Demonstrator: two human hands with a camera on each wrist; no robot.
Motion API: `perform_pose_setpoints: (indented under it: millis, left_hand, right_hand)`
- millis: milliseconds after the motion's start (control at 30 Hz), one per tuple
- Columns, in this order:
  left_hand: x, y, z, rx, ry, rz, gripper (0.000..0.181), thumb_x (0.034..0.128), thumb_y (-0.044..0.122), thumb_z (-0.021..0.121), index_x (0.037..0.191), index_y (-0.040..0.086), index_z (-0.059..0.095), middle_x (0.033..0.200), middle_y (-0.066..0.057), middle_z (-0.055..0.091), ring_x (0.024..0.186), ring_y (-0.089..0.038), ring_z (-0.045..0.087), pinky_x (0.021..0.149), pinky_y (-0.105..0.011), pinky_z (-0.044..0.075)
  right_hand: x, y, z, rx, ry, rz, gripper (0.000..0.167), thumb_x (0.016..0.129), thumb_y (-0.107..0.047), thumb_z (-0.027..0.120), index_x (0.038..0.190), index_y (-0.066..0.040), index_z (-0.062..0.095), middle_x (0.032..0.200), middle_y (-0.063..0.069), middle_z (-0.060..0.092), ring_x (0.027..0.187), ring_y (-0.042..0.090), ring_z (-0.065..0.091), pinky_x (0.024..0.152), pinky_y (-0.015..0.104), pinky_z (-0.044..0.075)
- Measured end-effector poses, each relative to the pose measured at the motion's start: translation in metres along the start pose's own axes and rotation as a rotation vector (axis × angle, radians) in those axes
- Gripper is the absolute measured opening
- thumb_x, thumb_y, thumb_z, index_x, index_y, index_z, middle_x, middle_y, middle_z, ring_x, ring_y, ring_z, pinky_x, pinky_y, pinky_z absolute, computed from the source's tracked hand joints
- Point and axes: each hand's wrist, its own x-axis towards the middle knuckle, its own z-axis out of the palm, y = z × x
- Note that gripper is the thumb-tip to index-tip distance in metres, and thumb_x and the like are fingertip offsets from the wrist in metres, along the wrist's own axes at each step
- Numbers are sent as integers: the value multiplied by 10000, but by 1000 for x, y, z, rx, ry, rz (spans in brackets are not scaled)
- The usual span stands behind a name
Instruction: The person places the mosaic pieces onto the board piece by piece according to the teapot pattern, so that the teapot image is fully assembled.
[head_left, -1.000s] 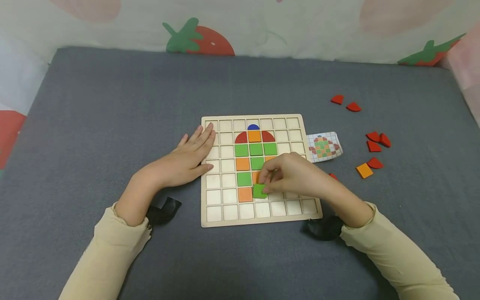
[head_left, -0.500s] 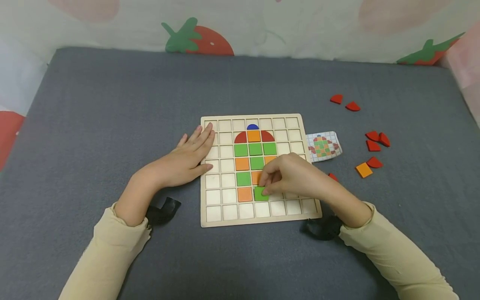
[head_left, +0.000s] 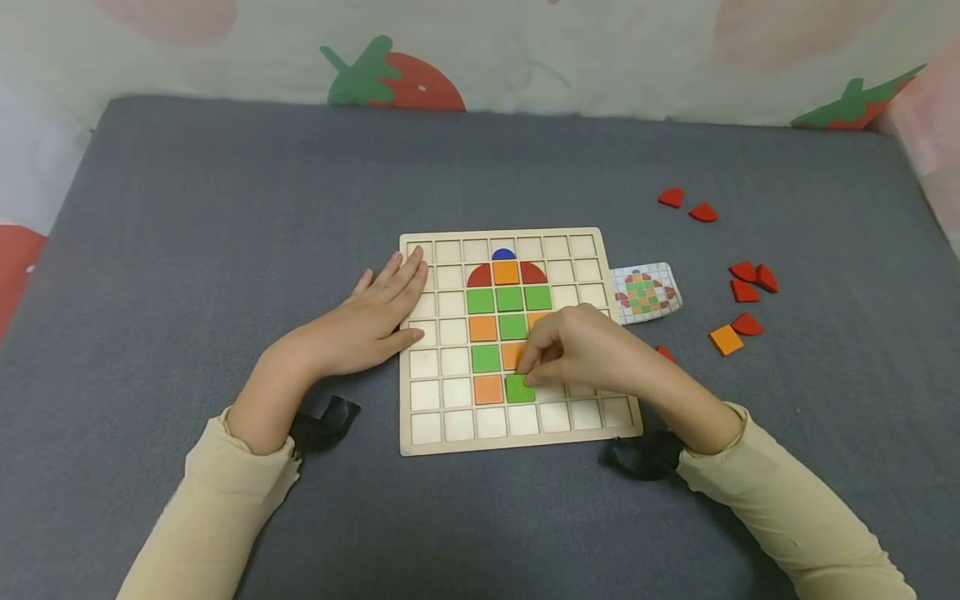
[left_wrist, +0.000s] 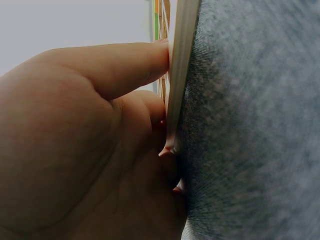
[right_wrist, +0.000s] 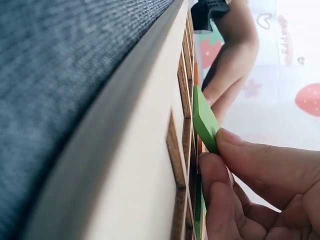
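The right hand (head_left: pixel 573 350) pinches a flat, green square tile (right_wrist: pixel 206 120) between thumb and fingers, tilted at a cell of the pale wooden grid board (head_left: pixel 522 420), beside an orange square tile (head_left: pixel 488 389). Fingers extended, the left hand (head_left: pixel 360 325) rests across the board's left edge above woven grey cloth (head_left: pixel 225 183).

Green tile (head_left: pixel 516 389); pale gridded board (head_left: pixel 521 445); red wedges (head_left: pixel 703 213); grey cloth (head_left: pixel 285 192).

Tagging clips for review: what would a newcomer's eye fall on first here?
Probably the pale grid board with green and orange squares, near centre. Then the right hand pinching a green tile at the board's lower middle, and the left hand on its left edge. Loose red pieces lie farther right.
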Motion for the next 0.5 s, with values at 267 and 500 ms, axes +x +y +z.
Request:
perform_pose_setpoints:
  millis: [267, 500]
  left_hand:
    - [-1, 0, -1, -6, -1, 5, 713, 1007, 256, 436, 1498, 1, -13, 1563, -106, -140, 1414, -257, -157, 1108, -530, -38]
    - [0, -1, 0, -6, -11, 10, 716, 1011, 261, 431, 1498, 12, -31, 1560, -94, -159, 1411, -248, -170, 1107, -527, -45]
  right_hand:
    - [0, 0, -3, 38, -14, 30, 76, 750, -51, 782, 768, -103, 730, 715, -68, 668, 629, 80, 595, 608, 256, 482]
    - [-8, 6, -12, 83, 9, 41, 84, 760, -42, 768, 790, -96, 711, 732, -54, 665, 647, 102, 615, 627, 264, 503]
